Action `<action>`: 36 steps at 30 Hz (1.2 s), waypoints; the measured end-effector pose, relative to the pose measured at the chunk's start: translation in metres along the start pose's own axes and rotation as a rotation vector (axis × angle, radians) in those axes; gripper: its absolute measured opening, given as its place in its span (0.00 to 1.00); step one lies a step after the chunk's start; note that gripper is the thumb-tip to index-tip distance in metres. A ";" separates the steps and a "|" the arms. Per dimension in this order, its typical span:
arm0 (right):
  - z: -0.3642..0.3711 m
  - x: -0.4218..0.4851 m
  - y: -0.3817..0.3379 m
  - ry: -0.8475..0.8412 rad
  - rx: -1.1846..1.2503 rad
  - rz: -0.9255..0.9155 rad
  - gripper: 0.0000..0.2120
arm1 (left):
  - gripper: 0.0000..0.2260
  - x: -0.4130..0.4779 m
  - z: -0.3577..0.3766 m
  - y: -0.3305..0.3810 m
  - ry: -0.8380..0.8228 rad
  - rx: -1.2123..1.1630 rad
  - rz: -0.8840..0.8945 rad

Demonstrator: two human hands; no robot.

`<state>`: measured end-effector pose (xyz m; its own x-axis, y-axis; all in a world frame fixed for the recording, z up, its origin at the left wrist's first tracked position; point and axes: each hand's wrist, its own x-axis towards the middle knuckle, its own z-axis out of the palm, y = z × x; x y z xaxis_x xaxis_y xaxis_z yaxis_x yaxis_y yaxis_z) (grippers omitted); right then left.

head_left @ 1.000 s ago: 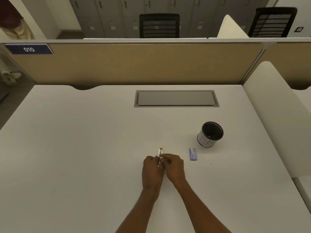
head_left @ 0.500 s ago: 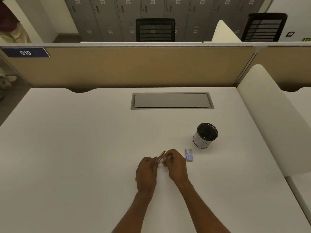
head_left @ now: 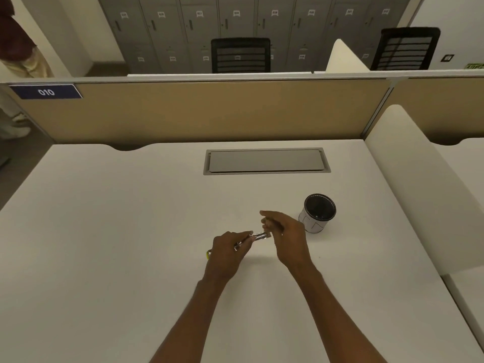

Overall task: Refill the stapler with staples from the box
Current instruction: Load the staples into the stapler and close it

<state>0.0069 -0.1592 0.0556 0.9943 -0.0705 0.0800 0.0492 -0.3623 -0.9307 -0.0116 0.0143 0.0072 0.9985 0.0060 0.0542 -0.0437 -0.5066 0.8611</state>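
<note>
A small metal stapler point(head_left: 258, 236) with a yellow rear end point(head_left: 209, 254) is held low over the white desk point(head_left: 131, 231), lying slantwise from lower left to upper right. My left hand point(head_left: 230, 248) grips its rear half. My right hand point(head_left: 286, 238) pinches its shiny front end with thumb and fingers, the index finger sticking out. The staple box is hidden behind my right hand.
A black-lined white cup point(head_left: 317, 214) stands just right of my right hand. A grey cable hatch point(head_left: 265, 161) is set in the desk farther back. A tan partition point(head_left: 209, 111) closes the back and a white divider point(head_left: 419, 184) the right side.
The stapler has swung from pointing away from me to lying slantwise. My hands have moved apart along it, and my right hand now covers the small box.
</note>
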 end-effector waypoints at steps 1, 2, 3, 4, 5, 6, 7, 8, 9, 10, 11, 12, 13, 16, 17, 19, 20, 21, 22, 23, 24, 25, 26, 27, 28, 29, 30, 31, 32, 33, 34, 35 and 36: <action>0.000 0.000 -0.002 -0.031 -0.028 0.000 0.11 | 0.09 0.000 -0.003 0.004 -0.011 0.038 0.018; 0.000 -0.001 -0.003 -0.055 -0.061 0.002 0.10 | 0.09 0.000 -0.005 0.007 -0.019 0.068 0.032; 0.000 -0.002 -0.002 -0.064 -0.086 0.008 0.09 | 0.09 0.000 -0.006 0.010 -0.025 0.087 0.039; 0.000 -0.003 -0.002 -0.062 -0.096 0.018 0.09 | 0.09 -0.001 -0.008 0.012 -0.032 0.101 0.045; 0.000 -0.003 -0.002 -0.052 -0.089 0.033 0.09 | 0.09 -0.001 -0.009 0.014 -0.040 0.110 0.050; -0.001 -0.004 -0.003 -0.043 -0.077 0.042 0.08 | 0.08 -0.003 -0.009 0.016 -0.047 0.115 0.054; -0.002 -0.004 -0.003 -0.037 -0.068 0.044 0.08 | 0.08 -0.005 -0.009 0.017 -0.048 0.127 0.051; -0.003 -0.005 -0.005 -0.036 -0.065 0.040 0.08 | 0.08 -0.006 -0.009 0.018 -0.041 0.147 0.042; -0.003 -0.005 -0.006 -0.040 -0.064 0.035 0.08 | 0.08 -0.009 -0.008 0.018 -0.028 0.176 0.028; -0.004 -0.005 -0.008 -0.045 -0.062 0.028 0.08 | 0.08 -0.011 -0.007 0.020 -0.012 0.207 0.015; -0.004 -0.005 -0.009 -0.049 -0.062 0.022 0.08 | 0.08 -0.013 -0.006 0.021 -0.001 0.235 0.006; -0.005 -0.006 -0.010 -0.057 -0.064 0.015 0.08 | 0.08 -0.014 -0.006 0.023 -0.003 0.250 0.005; -0.005 -0.007 -0.010 -0.069 -0.070 0.008 0.08 | 0.08 -0.014 -0.006 0.025 -0.020 0.255 -0.006; -0.005 -0.011 -0.010 -0.105 -0.112 -0.023 0.08 | 0.10 -0.013 -0.008 0.033 -0.090 0.214 -0.074; -0.006 -0.012 -0.010 -0.109 -0.121 -0.023 0.07 | 0.10 -0.015 -0.008 0.032 -0.098 0.205 -0.074; -0.009 -0.011 -0.010 -0.117 -0.138 -0.033 0.07 | 0.11 -0.018 -0.009 0.031 -0.095 0.220 -0.045; -0.010 -0.011 -0.011 -0.125 -0.151 -0.046 0.07 | 0.12 -0.019 -0.009 0.028 -0.088 0.215 -0.029; -0.011 -0.010 -0.011 -0.137 -0.168 -0.057 0.06 | 0.12 -0.020 -0.010 0.025 -0.085 0.189 -0.031; -0.013 -0.010 -0.012 -0.150 -0.184 -0.068 0.06 | 0.12 -0.019 -0.011 0.023 -0.091 0.142 -0.034; -0.015 -0.009 -0.012 -0.163 -0.200 -0.077 0.06 | 0.10 -0.017 -0.012 0.023 -0.102 0.112 -0.027; -0.016 -0.008 -0.013 -0.174 -0.219 -0.092 0.06 | 0.09 -0.016 -0.015 0.025 -0.115 0.090 -0.012; -0.018 -0.008 -0.014 -0.183 -0.238 -0.114 0.06 | 0.08 -0.015 -0.018 0.028 -0.122 0.089 0.007; -0.019 -0.008 -0.014 -0.194 -0.252 -0.138 0.06 | 0.08 -0.014 -0.021 0.029 -0.131 0.096 0.025; -0.021 -0.008 -0.015 -0.210 -0.261 -0.156 0.06 | 0.08 -0.013 -0.023 0.030 -0.144 0.105 0.035; -0.023 -0.008 -0.017 -0.230 -0.272 -0.166 0.05 | 0.08 -0.012 -0.025 0.031 -0.157 0.112 0.043; -0.024 -0.008 -0.018 -0.254 -0.293 -0.172 0.05 | 0.08 -0.011 -0.026 0.031 -0.169 0.117 0.045; -0.025 -0.008 -0.019 -0.281 -0.324 -0.175 0.04 | 0.08 -0.010 -0.027 0.031 -0.184 0.115 0.047; -0.025 -0.008 -0.020 -0.309 -0.361 -0.175 0.03 | 0.09 -0.009 -0.027 0.031 -0.200 0.114 0.049; -0.025 -0.008 -0.022 -0.333 -0.388 -0.172 0.02 | 0.10 -0.007 -0.027 0.030 -0.215 0.110 0.054; -0.024 -0.007 -0.023 -0.353 -0.404 -0.158 0.02 | 0.10 -0.006 -0.027 0.030 -0.227 0.110 0.058; -0.023 -0.006 -0.025 -0.372 -0.411 -0.131 0.03 | 0.10 -0.006 -0.027 0.029 -0.237 0.112 0.064; -0.023 -0.005 -0.026 -0.390 -0.416 -0.104 0.05 | 0.10 -0.006 -0.026 0.029 -0.242 0.119 0.069; -0.022 -0.003 -0.027 -0.408 -0.427 -0.084 0.06 | 0.09 -0.006 -0.026 0.029 -0.246 0.123 0.073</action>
<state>0.0005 -0.1697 0.0888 0.9487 0.3070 -0.0755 0.1710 -0.6991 -0.6942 -0.0198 0.0221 0.0449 0.9715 -0.2357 -0.0234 -0.1261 -0.5986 0.7911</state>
